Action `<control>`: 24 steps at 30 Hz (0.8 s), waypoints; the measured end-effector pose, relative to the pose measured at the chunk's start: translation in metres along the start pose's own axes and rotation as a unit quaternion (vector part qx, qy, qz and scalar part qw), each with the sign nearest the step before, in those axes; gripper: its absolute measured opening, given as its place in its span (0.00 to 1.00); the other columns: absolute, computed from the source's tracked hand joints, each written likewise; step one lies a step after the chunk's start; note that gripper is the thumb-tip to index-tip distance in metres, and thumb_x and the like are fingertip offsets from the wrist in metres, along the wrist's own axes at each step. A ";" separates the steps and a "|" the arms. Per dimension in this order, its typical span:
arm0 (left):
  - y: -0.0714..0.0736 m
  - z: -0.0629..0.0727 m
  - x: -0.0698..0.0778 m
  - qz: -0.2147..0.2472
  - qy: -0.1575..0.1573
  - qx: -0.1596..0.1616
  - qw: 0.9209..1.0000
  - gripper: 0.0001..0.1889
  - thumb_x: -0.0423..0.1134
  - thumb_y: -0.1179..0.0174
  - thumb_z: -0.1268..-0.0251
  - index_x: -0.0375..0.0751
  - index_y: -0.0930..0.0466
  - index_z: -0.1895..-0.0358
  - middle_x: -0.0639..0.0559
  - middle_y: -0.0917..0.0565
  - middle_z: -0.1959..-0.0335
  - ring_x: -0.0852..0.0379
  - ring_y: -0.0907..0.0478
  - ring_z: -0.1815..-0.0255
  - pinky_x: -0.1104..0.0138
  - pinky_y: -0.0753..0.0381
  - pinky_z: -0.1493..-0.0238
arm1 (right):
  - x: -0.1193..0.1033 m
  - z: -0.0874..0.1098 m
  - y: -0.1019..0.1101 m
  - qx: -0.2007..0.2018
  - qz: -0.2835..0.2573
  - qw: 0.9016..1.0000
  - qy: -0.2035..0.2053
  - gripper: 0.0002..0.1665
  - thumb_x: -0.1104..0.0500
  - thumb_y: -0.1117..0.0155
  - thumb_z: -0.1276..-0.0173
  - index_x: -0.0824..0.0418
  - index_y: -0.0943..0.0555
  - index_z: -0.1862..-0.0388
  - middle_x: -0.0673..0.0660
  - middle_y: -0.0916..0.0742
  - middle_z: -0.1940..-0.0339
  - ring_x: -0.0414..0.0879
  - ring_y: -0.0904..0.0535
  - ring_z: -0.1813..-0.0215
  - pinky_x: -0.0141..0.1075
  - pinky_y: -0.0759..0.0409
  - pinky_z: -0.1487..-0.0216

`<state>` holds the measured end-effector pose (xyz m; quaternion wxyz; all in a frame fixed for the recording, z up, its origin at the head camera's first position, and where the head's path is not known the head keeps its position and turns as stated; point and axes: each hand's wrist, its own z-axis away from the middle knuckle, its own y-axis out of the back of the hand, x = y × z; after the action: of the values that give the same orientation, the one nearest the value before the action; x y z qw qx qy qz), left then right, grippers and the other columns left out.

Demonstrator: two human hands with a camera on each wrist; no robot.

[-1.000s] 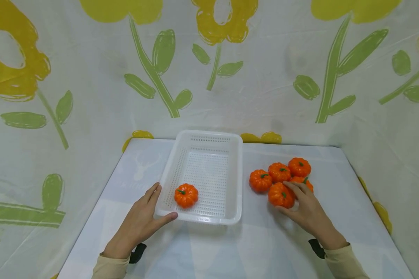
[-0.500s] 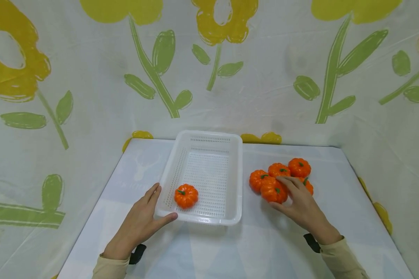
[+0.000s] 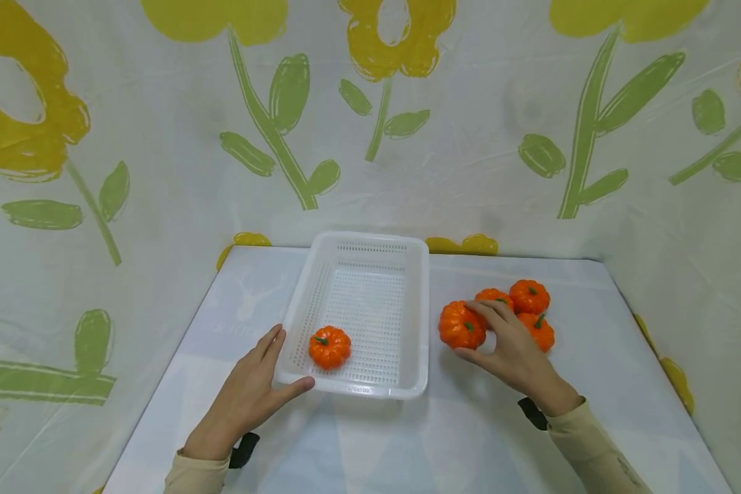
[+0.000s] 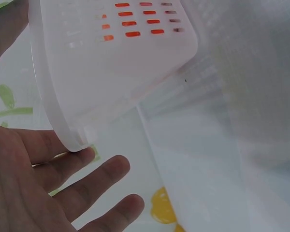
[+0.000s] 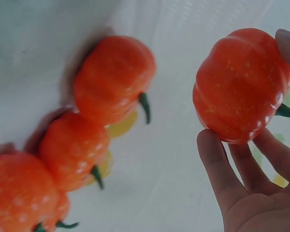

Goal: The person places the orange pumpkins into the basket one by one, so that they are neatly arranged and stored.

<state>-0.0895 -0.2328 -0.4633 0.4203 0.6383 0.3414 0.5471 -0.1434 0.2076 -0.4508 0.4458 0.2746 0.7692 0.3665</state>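
My right hand (image 3: 515,353) pinches a small orange pumpkin (image 3: 462,326) between thumb and fingers; in the right wrist view this pumpkin (image 5: 244,87) is up off the table, its green stem pointing right. My left hand (image 3: 247,391) rests at the near left corner of a white perforated plastic basket (image 3: 422,309). Its thumb lies along the near rim, and in the left wrist view the fingers (image 4: 94,181) are extended, some touching the basket rim. One pumpkin (image 3: 330,348) sits inside the basket, near that corner.
Right of the basket, a group of pumpkins stands on the table: one at the back (image 3: 530,296), one partly behind my right hand (image 3: 540,334), others partly or fully hidden by the held one. Flower-printed fabric (image 3: 469,171) encloses the pale tabletop (image 3: 370,446).
My right hand has lifted the pumpkin from the front of the group and carried it left toward the basket, now covering another pumpkin. The left hand and basket have stayed put.
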 end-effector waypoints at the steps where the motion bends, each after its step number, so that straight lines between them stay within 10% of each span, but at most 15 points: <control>1: 0.000 0.000 0.000 -0.001 0.001 -0.001 1.000 0.61 0.78 0.41 0.45 0.31 0.44 0.21 0.36 0.43 0.21 0.31 0.33 0.30 0.38 0.29 0.35 | -0.002 -0.003 -0.001 -0.003 -0.005 1.000 0.002 0.49 0.45 0.15 0.49 0.55 0.26 0.29 0.56 0.24 0.34 0.52 0.23 0.43 0.52 0.15 0.48; 24: 0.000 -0.001 0.002 -0.004 0.004 -0.003 1.000 0.60 0.76 0.39 0.45 0.31 0.44 0.22 0.36 0.42 0.21 0.31 0.33 0.30 0.38 0.29 0.36 | -0.043 -0.054 -0.025 -0.054 -0.070 0.995 0.055 0.48 0.45 0.19 0.43 0.54 0.29 0.27 0.54 0.27 0.30 0.51 0.26 0.35 0.47 0.19 0.40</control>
<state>-0.0900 -0.2309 -0.4626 0.4229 0.6334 0.3446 0.5488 -0.1741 0.1433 -0.4324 0.4418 0.1750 0.7890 0.3894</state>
